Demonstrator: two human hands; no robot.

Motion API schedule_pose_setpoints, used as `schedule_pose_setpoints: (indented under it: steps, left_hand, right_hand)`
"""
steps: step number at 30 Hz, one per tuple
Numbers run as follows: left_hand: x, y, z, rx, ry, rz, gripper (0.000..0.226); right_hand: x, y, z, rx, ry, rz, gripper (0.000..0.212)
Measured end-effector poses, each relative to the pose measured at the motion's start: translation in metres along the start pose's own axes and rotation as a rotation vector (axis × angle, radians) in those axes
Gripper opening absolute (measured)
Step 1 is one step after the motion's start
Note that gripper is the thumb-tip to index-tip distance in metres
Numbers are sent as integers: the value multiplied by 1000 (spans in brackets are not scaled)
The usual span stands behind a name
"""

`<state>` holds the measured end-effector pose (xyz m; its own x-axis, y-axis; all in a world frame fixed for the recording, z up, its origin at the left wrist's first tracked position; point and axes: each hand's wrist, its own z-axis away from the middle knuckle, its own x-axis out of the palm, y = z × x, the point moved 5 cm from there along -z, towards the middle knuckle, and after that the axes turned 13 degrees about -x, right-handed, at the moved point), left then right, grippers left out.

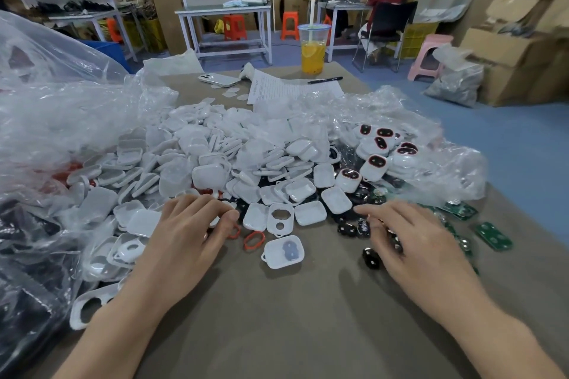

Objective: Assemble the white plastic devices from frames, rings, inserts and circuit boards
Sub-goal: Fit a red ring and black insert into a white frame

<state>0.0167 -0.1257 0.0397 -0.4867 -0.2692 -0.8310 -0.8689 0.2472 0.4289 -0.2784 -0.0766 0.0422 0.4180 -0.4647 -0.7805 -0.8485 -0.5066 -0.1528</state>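
The left hand (184, 234) rests at the near side of the heap of white shells (200, 163) that fills the middle of the worktop (277, 317). Its fingers are bent down over the pile, with the thumb tip just above a red ring half hidden under it. Whether the fingers are grasping anything cannot be told. The right hand (412, 240) lies released, fingers spread and nearly straight, over a scatter of black inserts (371, 258) towards the right edge.

Between the two hands a loose red ring (254, 240) lies flat. Just beside it a white frame (283, 252) lies apart from the heap (something grey-blue shows in its middle). Another frame with two cut-outs (278, 220) lies at the foot of the heap, touching its neighbours.

Green circuit boards (492, 235) lie along the right edge, beyond the right hand. Finished devices (374, 163), white with dark red-rimmed windows, are piled on crumpled clear plastic (431, 163) right of the heap. A big clear bag (46, 101) covers the left side of the worktop.

Near the far edge stand a cup of orange drink (313, 49), a pen (324, 80) on a printed sheet (292, 91), and a white phone (218, 79) face down.
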Motion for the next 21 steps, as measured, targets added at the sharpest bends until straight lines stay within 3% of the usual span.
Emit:
schedule_pose_setpoints:
  steps: [2, 5, 11, 17, 21]
  left_hand:
    - [-1, 0, 1, -4, 8, 18, 22]
    - [-1, 0, 2, -4, 21, 32, 19]
    - [-2, 2, 5, 5, 16, 57, 17]
    - [-7, 8, 7, -39, 55, 161, 25]
    - [-8, 24, 13, -120, 52, 439, 15]
  right_hand:
    - [-12, 3, 21, 131, 28, 187, 24]
    - [-16, 6, 48, 241, -72, 323, 36]
    - [-21, -2, 43, 146, -141, 408, 32]
    - [-26, -11, 15, 46, 52, 124, 19]
    - [-7, -43, -36, -303, 196, -63, 5]
